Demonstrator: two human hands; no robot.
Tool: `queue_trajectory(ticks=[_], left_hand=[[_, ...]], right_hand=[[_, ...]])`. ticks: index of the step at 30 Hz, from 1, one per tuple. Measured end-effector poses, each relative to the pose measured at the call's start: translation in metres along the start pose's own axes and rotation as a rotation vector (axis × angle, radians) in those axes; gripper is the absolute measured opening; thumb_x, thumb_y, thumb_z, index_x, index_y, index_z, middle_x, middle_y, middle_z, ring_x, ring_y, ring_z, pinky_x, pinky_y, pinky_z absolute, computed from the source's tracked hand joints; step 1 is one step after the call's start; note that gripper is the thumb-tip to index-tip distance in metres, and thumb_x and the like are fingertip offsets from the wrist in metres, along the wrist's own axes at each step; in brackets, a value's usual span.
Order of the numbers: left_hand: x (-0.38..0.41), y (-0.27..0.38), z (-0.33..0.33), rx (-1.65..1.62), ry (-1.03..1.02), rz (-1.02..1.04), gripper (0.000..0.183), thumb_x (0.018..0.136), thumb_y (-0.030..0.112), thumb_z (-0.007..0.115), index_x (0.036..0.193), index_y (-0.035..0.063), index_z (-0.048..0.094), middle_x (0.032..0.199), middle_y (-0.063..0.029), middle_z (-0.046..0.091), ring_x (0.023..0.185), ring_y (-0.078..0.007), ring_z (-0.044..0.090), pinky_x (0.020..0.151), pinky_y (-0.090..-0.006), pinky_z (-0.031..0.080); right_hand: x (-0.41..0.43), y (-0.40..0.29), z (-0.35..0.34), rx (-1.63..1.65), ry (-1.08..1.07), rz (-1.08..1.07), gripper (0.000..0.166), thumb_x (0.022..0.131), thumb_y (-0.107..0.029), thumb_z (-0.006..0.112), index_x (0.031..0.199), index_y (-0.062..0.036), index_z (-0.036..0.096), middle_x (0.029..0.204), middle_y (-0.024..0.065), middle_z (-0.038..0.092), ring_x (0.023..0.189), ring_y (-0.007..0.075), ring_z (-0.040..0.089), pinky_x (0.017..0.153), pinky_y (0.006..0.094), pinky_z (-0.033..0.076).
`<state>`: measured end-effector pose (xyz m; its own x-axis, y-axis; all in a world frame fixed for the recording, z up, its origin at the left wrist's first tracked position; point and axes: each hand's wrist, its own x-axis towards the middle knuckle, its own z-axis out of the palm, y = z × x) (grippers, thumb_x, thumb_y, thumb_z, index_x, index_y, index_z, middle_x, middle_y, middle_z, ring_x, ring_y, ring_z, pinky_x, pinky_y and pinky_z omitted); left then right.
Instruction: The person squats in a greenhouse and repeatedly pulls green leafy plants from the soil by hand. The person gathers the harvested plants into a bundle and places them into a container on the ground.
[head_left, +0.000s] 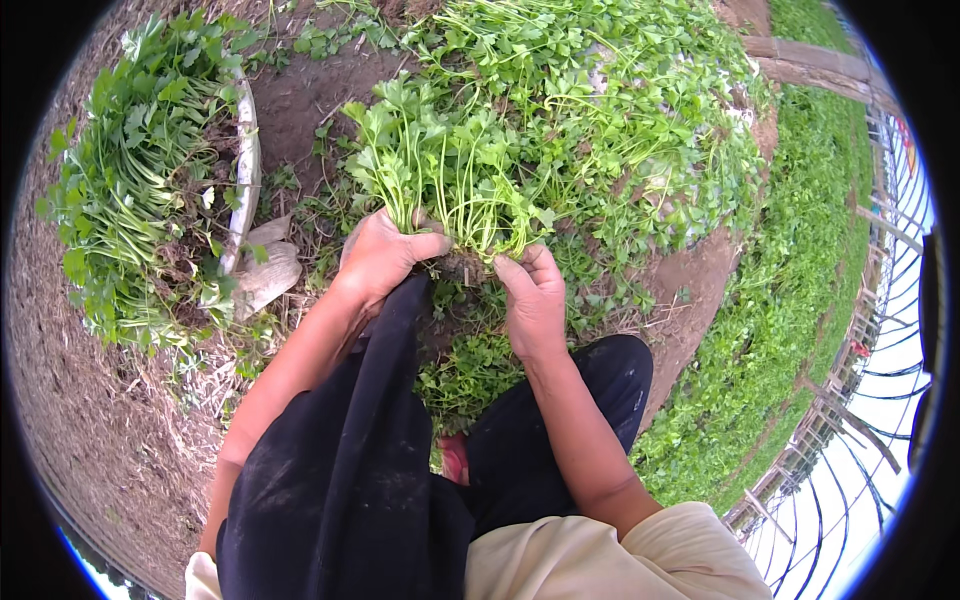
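Note:
A leafy green bunch (442, 165), which looks like young celery, stands upright between my two hands, its leaves pointing away from me. My left hand (390, 244) grips the lower stems, thumb across the front. A clump of roots and dark soil (463, 266) hangs at the bunch's base, just above my knees. At the right side of that base, my right hand (532, 289) pinches thin pale stems between thumb and fingertips. The ends of those stems are partly hidden by the fingers.
Left of me lies a pile of larger celery plants (142, 187) with roots, against a pale curved strip (246, 172). Loose cut greens (600, 112) cover the ground ahead. Growing rows (750, 315) run along the right, near wooden posts (821, 64). Dry husks (270, 270) lie near my left arm.

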<state>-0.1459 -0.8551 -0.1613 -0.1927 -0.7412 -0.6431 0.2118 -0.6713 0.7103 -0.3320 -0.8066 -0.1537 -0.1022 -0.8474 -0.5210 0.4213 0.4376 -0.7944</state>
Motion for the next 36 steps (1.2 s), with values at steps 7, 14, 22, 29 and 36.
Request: queue_trajectory(ticks=[7, 14, 22, 29, 36], left_hand=[[-0.006, -0.003, -0.001, -0.134, -0.138, -0.044, 0.026, 0.073, 0.0, 0.076, 0.088, 0.0089, 0.056, 0.087, -0.0002, 0.063, 0.082, -0.0109, 0.059, 0.079, -0.0263, 0.048], [-0.008, -0.003, 0.002, -0.298, -0.049, -0.056, 0.029, 0.074, -0.003, 0.076, 0.085, 0.0114, 0.053, 0.086, -0.0017, 0.062, 0.082, -0.0128, 0.06, 0.078, -0.0276, 0.049], [-0.007, 0.001, -0.002, -0.432, 0.012, -0.003, 0.027, 0.076, -0.003, 0.073, 0.086, 0.012, 0.053, 0.091, -0.0031, 0.063, 0.084, -0.0141, 0.062, 0.077, -0.0294, 0.051], [0.002, 0.022, -0.031, -0.46, 0.111, 0.118, 0.018, 0.083, 0.002, 0.069, 0.096, 0.0082, 0.057, 0.091, -0.0022, 0.063, 0.083, -0.0138, 0.061, 0.071, -0.0286, 0.05], [0.009, 0.024, -0.028, -0.108, 0.461, 0.259, 0.009, 0.085, 0.007, 0.069, 0.087, 0.009, 0.059, 0.077, 0.004, 0.056, 0.067, -0.0075, 0.05, 0.062, -0.0238, 0.04]], right_hand=[[0.004, -0.018, 0.018, -0.084, -0.077, 0.145, 0.033, 0.083, -0.005, 0.069, 0.114, -0.0008, 0.057, 0.108, 0.0049, 0.063, 0.098, 0.0131, 0.059, 0.092, 0.0299, 0.044], [0.004, -0.016, 0.0, -0.142, -0.037, 0.189, 0.026, 0.085, -0.009, 0.07, 0.109, -0.0003, 0.063, 0.101, 0.0028, 0.066, 0.089, 0.0095, 0.059, 0.083, 0.0264, 0.046], [-0.005, -0.005, -0.026, 0.048, 0.324, 0.233, 0.025, 0.087, -0.014, 0.068, 0.11, -0.0092, 0.06, 0.105, 0.0019, 0.066, 0.093, 0.0151, 0.061, 0.088, 0.032, 0.044], [-0.033, -0.014, -0.085, -1.308, -0.439, 0.195, 0.044, 0.075, -0.033, 0.077, 0.106, -0.003, 0.067, 0.097, 0.0144, 0.065, 0.083, 0.0226, 0.063, 0.077, 0.0333, 0.049], [0.064, -0.029, -0.057, -1.401, 0.409, -0.271, 0.04, 0.08, -0.031, 0.069, 0.11, -0.0061, 0.058, 0.103, 0.0147, 0.058, 0.092, 0.0324, 0.06, 0.081, 0.0419, 0.048]])
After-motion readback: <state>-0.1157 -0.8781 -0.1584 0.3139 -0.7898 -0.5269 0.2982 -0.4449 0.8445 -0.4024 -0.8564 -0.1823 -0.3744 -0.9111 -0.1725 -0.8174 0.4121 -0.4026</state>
